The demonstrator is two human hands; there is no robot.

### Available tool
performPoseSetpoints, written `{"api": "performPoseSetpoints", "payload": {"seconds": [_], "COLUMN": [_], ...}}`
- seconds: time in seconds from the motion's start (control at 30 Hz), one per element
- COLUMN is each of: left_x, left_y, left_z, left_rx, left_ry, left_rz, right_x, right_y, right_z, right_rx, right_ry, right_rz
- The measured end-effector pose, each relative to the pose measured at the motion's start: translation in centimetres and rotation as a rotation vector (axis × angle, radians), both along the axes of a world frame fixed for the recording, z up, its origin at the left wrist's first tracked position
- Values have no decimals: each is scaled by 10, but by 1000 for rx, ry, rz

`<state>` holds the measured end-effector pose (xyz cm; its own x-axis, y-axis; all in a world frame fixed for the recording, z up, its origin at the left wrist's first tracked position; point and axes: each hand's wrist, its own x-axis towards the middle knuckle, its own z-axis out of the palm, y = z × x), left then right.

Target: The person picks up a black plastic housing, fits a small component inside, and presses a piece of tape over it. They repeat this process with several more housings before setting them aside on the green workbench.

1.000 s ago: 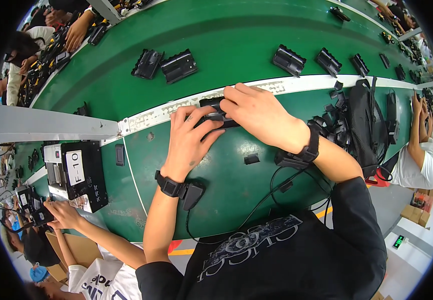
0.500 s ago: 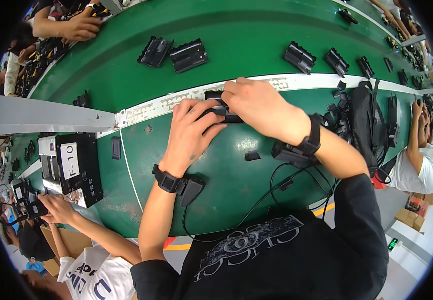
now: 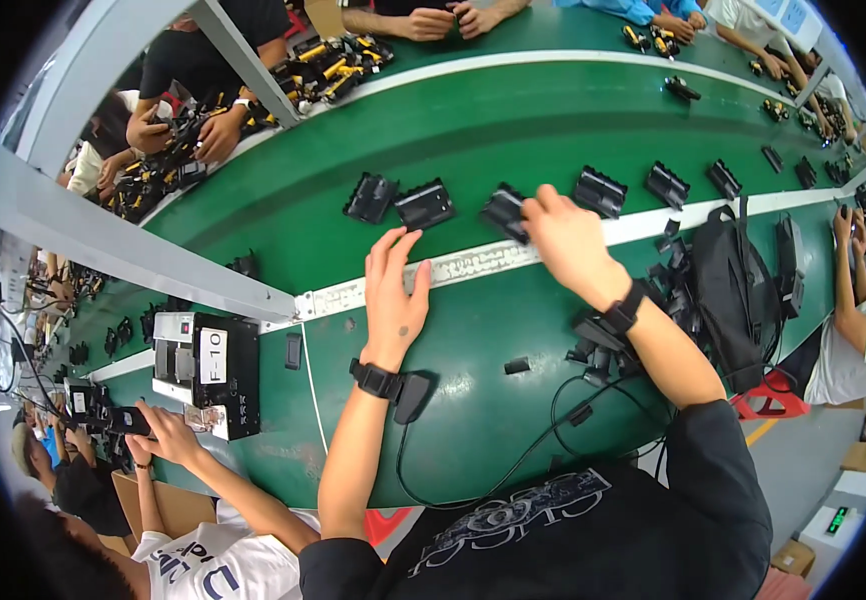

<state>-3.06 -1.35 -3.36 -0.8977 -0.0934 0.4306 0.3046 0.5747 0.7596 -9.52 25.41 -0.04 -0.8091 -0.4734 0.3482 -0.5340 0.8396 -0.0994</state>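
Observation:
My right hand (image 3: 571,242) reaches over the white rail, its fingers closed at the right edge of a black ribbed plastic housing (image 3: 503,211) on the green belt. The thumb is mostly hidden. My left hand (image 3: 393,305) is held over the rail with fingers stretched out and nothing in them. Its fingertips are just below another black housing (image 3: 425,204), and a similar housing (image 3: 371,198) lies beside that one. To the right of my right hand, more housings (image 3: 601,192) stand in a spaced row. Both wrists wear black strapped units with a cable.
A small black piece (image 3: 518,366) lies on the green bench (image 3: 473,430). At right are a heap of black parts (image 3: 668,275) and a black bag (image 3: 733,290). A black-and-white machine (image 3: 208,375) and a grey post (image 3: 163,255) stand left. Co-workers sit around.
The black housing in my hands has gone from the rail to the belt, at my right hand. My left hand has come off it and opened. The view has shifted, showing more of the far side.

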Motion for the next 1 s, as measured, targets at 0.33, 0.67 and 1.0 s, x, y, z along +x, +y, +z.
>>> {"api": "performPoseSetpoints", "payload": {"seconds": [0.33,0.67,1.0], "left_x": [-69,17,42], "left_y": [-21,-3,-12], "left_z": [-22,-7,2], "left_rx": [-510,-282,-270], "left_ry": [102,139,71], "left_rz": [44,-90,-219], "right_x": [110,110,69], "right_y": [7,-4,-8], "right_z": [35,11,20], "right_rx": [51,-38,-516], "right_ry": [-435,-428,-771], "right_rz": [550,467,386]}}
